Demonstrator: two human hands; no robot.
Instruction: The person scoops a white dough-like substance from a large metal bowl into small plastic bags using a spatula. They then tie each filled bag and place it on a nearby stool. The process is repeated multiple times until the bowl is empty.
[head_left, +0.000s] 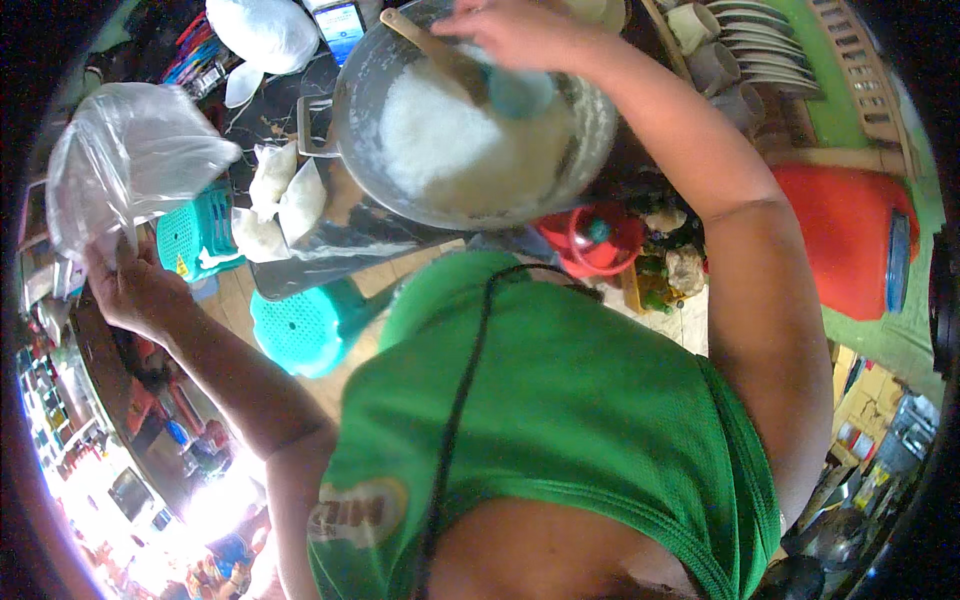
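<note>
My left hand (142, 289) grips the neck of a clear plastic bag (135, 150), which is puffed out above it. A large metal pot (375, 191) with a side handle stands before me, holding white granular stuff (435, 127) and a duller, tan-coloured area. Across the pot lies a wooden spoon (424, 37), its handle resting over the rim. Beside the spoon's end is a blurred teal cup or scoop (521, 90). My right hand (510, 34) is over the pot, close to both; whether it holds anything is unclear.
Small filled bags (274, 176) lie on a dark marbled tabletop (274, 94), left of the pot. Behind them are a larger white bag (262, 34) and a phone (340, 34). Teal stools (296, 330) and a red bucket (592, 240) stand below. Plates (765, 45) are racked right.
</note>
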